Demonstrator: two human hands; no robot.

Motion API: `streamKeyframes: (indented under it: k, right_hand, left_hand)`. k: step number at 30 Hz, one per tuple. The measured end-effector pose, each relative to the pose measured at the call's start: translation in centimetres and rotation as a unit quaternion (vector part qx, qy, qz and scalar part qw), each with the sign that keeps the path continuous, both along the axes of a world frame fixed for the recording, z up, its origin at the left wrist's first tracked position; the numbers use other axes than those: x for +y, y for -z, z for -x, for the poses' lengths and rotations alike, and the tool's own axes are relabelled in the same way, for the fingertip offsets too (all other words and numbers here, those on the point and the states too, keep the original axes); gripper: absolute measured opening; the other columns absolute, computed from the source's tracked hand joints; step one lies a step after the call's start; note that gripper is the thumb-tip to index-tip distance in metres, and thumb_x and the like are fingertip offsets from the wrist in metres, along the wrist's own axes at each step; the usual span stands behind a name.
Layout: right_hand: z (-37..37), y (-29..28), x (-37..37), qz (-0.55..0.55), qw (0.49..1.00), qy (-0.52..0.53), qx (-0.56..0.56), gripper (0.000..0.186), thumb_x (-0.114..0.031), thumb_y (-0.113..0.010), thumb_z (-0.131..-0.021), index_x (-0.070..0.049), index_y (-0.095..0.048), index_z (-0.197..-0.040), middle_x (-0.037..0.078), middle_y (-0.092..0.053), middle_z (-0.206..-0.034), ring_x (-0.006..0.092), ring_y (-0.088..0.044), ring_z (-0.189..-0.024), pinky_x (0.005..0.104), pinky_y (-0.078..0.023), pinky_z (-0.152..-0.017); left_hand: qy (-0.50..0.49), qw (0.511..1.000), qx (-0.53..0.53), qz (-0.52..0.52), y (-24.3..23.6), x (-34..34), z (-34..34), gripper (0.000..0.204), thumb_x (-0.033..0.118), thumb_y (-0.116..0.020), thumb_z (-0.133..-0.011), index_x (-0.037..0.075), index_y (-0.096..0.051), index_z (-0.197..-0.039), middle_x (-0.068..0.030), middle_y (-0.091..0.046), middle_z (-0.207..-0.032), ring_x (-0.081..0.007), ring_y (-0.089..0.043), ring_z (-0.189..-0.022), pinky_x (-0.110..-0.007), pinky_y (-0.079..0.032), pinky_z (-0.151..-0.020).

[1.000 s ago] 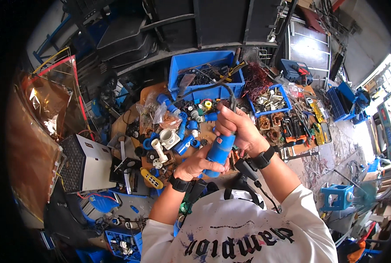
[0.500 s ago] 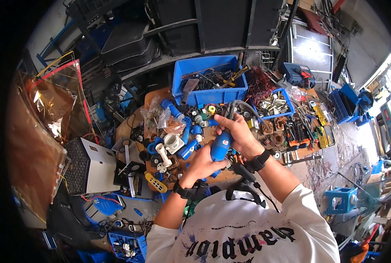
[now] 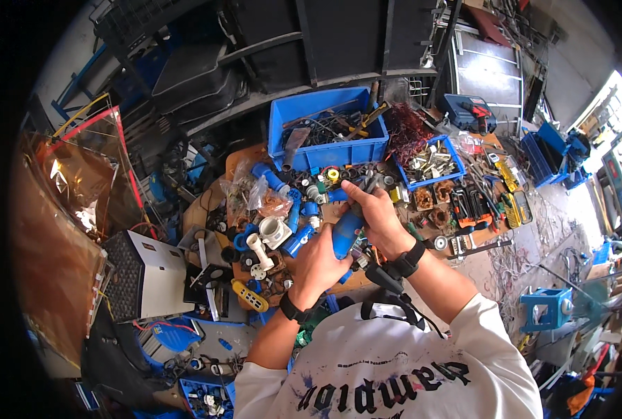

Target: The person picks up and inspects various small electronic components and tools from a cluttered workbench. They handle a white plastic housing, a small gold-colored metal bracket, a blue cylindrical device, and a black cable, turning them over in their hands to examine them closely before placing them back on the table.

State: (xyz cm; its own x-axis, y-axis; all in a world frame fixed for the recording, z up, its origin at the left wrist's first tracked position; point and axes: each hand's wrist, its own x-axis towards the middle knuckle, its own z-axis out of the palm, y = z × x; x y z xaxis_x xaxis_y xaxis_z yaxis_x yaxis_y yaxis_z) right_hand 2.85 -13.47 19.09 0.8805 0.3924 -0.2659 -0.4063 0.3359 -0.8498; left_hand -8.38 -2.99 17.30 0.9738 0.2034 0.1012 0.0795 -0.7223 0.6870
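Observation:
Over the middle of the cluttered table I hold a blue power tool (image 3: 347,234) with a rounded body and a dark grey head. It looks like an angle grinder, but my hands cover much of it. My left hand (image 3: 316,264) is closed round the lower end of the blue body. At the upper end, by the grey head, my right hand (image 3: 379,216) grips it, thumb pointing up and away from me. A black strap circles each wrist. Just left of my left hand lie blue pipe fittings (image 3: 298,239) and a white pipe fitting (image 3: 275,232).
A large blue crate (image 3: 332,150) of cables and tools stands at the table's back. Right of it are dark red wire (image 3: 410,129), a blue tray (image 3: 430,183) of metal parts and orange-black tools (image 3: 470,206). A yellow power strip (image 3: 249,296) lies left front.
The tool has turned in my hands, so its label is now mostly out of sight. The grey curved piece by my right fingertips no longer shows. My left hand has shifted slightly up the body.

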Motion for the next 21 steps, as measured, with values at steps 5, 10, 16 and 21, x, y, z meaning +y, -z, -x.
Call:
streamKeyframes:
  k: [5,10,16,21]
  right_hand:
    - [-0.1,1.0,0.2,-0.019,0.997,0.021,0.074,0.028,-0.015,-0.075,-0.085,-0.006,-0.048,-0.081,0.000,-0.046,-0.061,0.0148,-0.050,-0.051,0.0326,-0.046,-0.048]
    - [0.0,1.2,-0.3,-0.129,0.986,-0.102,0.034,0.029,-0.021,-0.066,-0.093,-0.011,-0.047,-0.074,-0.003,-0.039,-0.059,0.0126,-0.045,-0.055,0.0335,-0.048,-0.062]
    - [0.3,0.8,-0.2,-0.077,0.993,-0.086,0.022,0.020,-0.024,-0.067,-0.092,-0.009,-0.055,-0.087,-0.001,-0.051,-0.065,0.0139,-0.056,-0.063,0.0308,-0.049,-0.061]
    - [0.9,1.5,0.0,0.039,0.999,0.015,0.003,0.026,-0.025,-0.074,-0.085,-0.006,-0.058,-0.090,0.006,-0.064,-0.072,0.0142,-0.060,-0.062,0.0314,-0.043,-0.047]
  left_hand:
    - [0.106,0.984,0.070,0.129,2.5,1.6,-0.1,0.043,0.020,-0.076,-0.069,0.001,-0.055,-0.101,-0.0178,-0.067,-0.084,-0.0345,-0.067,-0.077,-0.041,-0.053,-0.069]
    - [0.200,0.819,0.216,0.493,2.8,3.8,-0.2,0.056,0.018,-0.080,-0.068,-0.001,-0.052,-0.113,-0.0080,-0.061,-0.091,-0.0198,-0.063,-0.082,-0.034,-0.050,-0.078]
    - [0.152,0.855,0.155,0.471,2.8,2.8,0.4,0.045,0.019,-0.078,-0.072,0.001,-0.057,-0.107,-0.0074,-0.065,-0.086,-0.0176,-0.064,-0.078,-0.032,-0.052,-0.071]
    - [-0.015,0.999,0.031,0.006,0.3,-0.1,0.6,0.042,0.021,-0.077,-0.069,0.001,-0.054,-0.099,-0.0243,-0.065,-0.083,-0.0413,-0.065,-0.079,-0.047,-0.051,-0.068]
